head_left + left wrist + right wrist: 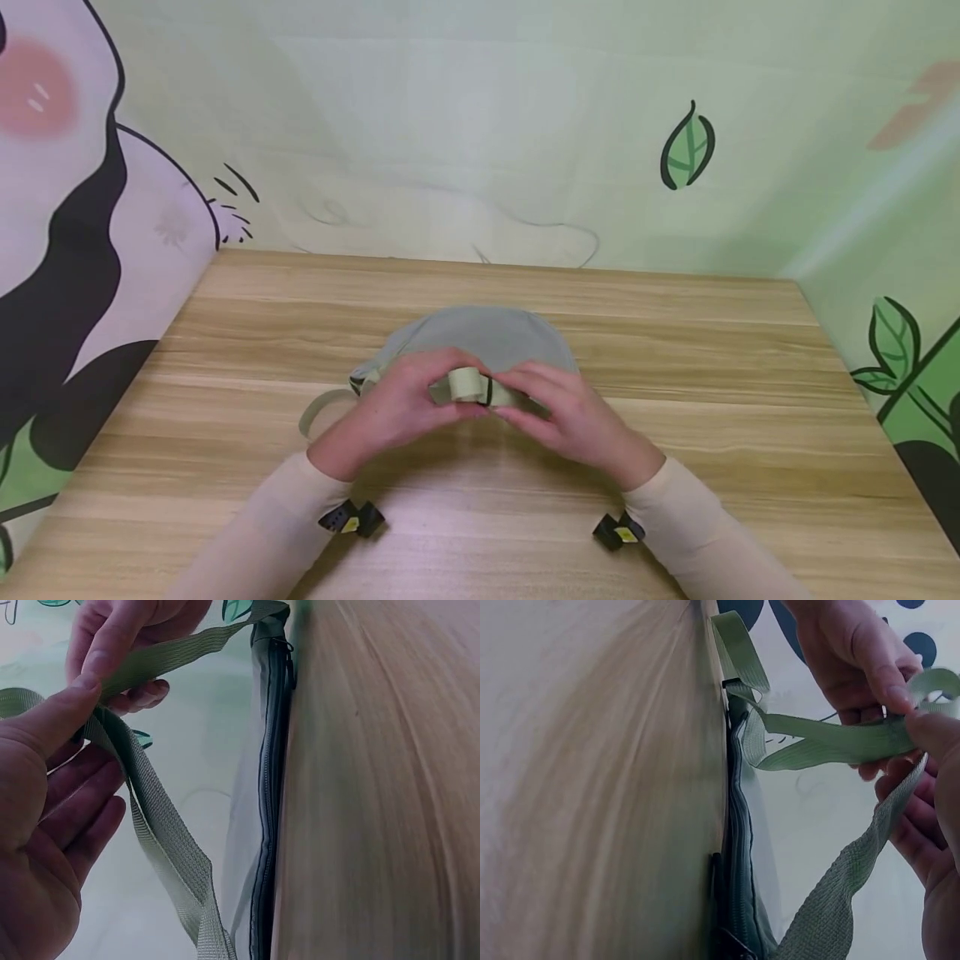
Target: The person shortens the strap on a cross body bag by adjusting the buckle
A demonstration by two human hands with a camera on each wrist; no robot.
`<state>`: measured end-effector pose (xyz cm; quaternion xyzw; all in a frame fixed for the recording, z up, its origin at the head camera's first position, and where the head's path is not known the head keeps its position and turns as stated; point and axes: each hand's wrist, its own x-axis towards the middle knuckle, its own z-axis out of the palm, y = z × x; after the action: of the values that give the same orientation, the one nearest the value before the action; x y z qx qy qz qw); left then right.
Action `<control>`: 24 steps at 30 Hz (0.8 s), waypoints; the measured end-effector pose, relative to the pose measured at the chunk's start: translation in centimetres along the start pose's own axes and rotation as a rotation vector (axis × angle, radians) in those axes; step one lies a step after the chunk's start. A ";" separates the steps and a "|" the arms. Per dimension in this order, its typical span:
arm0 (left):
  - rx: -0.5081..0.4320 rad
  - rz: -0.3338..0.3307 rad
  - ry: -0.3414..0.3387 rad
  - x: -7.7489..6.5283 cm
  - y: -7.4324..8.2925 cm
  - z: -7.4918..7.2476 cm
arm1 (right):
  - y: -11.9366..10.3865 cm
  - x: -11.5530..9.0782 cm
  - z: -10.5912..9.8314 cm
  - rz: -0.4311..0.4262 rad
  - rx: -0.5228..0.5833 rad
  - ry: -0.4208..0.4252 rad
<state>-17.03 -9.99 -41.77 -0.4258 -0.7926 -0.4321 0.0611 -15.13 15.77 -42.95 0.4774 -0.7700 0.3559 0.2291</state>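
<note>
A grey-green zippered bag lies on the table just beyond both hands. Its pale green webbing strap is lifted above it and folded into a small loop beside a dark slider buckle. My left hand pinches the strap at this loop, thumb and fingers on either side. From the right, my right hand pinches the strap close to the buckle. In the left wrist view two lengths of strap run down from the fingers towards the bag. The buckle is mostly hidden by fingers in both wrist views.
The wooden table spreads around the bag. Another strap loop sticks out at the bag's left end. A dark zipper runs along the bag's near edge. Printed cloth walls stand behind and at both sides.
</note>
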 end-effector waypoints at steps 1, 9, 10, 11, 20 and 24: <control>0.006 -0.005 0.003 0.0 0.0 0.0 | 0.0 0.0 0.0 -0.007 -0.015 0.009; 0.065 -0.021 -0.017 0.2 0.2 0.0 | -0.3 0.2 0.0 0.019 -0.071 -0.019; 0.068 -0.024 -0.026 0.2 0.2 -0.1 | -0.4 0.2 0.0 0.033 -0.062 -0.029; 0.072 -0.027 -0.034 0.1 0.2 -0.1 | -0.4 0.2 0.0 0.045 -0.054 -0.035; 0.112 -0.088 -0.070 -0.1 -0.2 0.2 | -0.4 0.2 0.1 0.161 0.010 -0.057; 0.147 -0.080 -0.048 0.1 0.0 0.5 | -0.5 0.3 0.3 0.185 -0.007 -0.070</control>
<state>-16.91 -9.55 -42.03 -0.3985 -0.8396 -0.3648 0.0560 -14.80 15.21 -42.74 0.4154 -0.8197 0.3559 0.1701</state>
